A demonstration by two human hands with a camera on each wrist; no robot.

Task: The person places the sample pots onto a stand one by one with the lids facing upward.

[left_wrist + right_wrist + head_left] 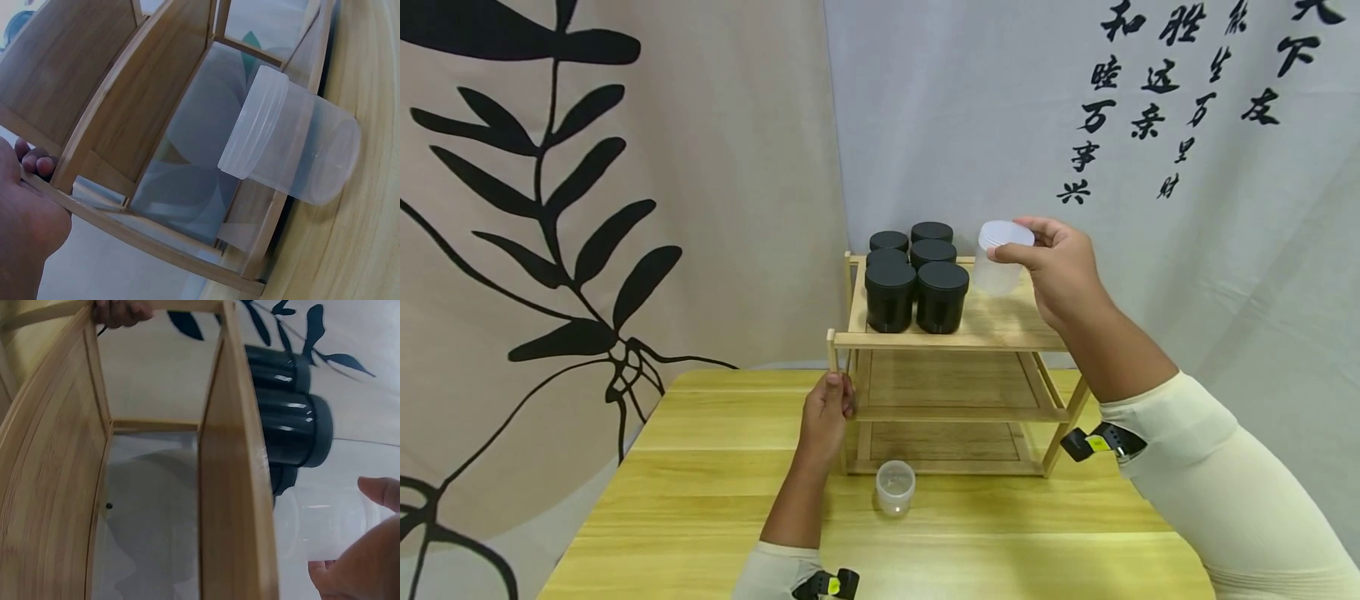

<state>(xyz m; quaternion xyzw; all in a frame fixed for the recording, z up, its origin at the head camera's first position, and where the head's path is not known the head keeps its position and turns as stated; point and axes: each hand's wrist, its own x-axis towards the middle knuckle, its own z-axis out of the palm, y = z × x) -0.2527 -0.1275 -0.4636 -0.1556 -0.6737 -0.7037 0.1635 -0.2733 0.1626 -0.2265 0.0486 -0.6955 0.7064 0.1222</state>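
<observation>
My right hand [1060,262] grips a translucent white screw-lid jar [997,279] by its upper part, over the top shelf of a wooden rack [955,340]. Just left of that jar stand several black lidded jars [943,304] in two columns. In the right wrist view the held jar [322,519] shows beside the black jars [290,428], thumb on one side and fingertips on the other. Down at the rack's left side, my left hand [827,412] holds the wooden side post. A second clear jar [896,492] stands on the table in front of the rack, large in the left wrist view.
The rack's middle shelf [955,383] and bottom shelf [940,442] sit below the jars. Under the rack is a yellow wood-grain table [700,500]. Behind it hangs a cloth backdrop [745,208] with black leaf shapes and written characters.
</observation>
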